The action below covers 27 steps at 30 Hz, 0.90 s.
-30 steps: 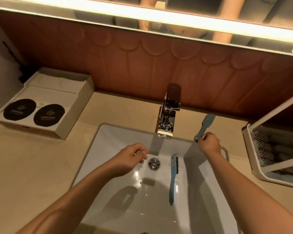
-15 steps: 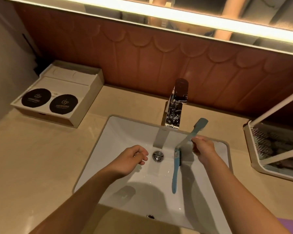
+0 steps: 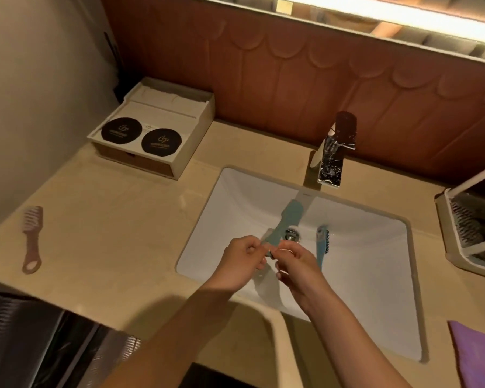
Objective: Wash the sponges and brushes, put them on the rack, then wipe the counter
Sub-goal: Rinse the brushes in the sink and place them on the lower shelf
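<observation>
- Hands: left hand (image 3: pixel 242 254) and right hand (image 3: pixel 294 259) both pinch the handle end of the teal brush (image 3: pixel 287 219), fingers curled, over the sink (image 3: pixel 375 275).
- Teal brush head points toward the faucet (image 3: pixel 335 152) behind the sink.
- Blue brush (image 3: pixel 321 246) lies inside the sink, right of the hands.
- Brown brush (image 3: pixel 32 239) lies on the counter (image 3: pixel 109 219), well left of the sink.
- Rack (image 3: pixel 445 219) stands right of the sink; purple cloth (image 3: pixel 476 357) at its front right.

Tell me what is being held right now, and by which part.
The teal brush, held at its narrow near end by both the left hand and the right hand, over the sink.
</observation>
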{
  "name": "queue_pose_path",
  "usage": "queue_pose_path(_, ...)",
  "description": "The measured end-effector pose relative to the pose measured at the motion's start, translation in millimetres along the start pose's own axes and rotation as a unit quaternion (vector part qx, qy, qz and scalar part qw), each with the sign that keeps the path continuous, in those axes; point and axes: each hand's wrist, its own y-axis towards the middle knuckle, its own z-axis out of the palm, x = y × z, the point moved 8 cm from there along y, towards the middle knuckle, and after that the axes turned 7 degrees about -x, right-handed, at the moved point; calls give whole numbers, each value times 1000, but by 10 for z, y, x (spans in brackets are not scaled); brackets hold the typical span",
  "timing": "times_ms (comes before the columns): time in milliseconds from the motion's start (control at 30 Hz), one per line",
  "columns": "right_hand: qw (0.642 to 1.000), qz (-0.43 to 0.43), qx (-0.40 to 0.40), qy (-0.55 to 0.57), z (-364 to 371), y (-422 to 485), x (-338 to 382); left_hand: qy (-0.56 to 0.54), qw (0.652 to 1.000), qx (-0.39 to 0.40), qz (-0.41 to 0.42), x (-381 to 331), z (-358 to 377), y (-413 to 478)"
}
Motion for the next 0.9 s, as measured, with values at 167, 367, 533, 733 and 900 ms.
queue_pose_path(167,997,-9,71,42,622,-135,-39,-90,994,-22,-56,367,-499,-183)
queue_pose_path(367,985,55,124,103,1429,-242,-67,-244,959,-22,-142,730,-1044,-353)
queue_pose_path(533,992,41,121,8,1976,-200,-65,-177,971,-71,-147,940,-1659,-321)
queue_pose_path(733,988,23,140,-63,2434,-171,-59,-39,951,-300,-65,1213,-3015,-211)
queue_pose_path(900,975,-24,141,-170,2591,-41,-78,140,890,-415,-127,1504,-3849,-114)
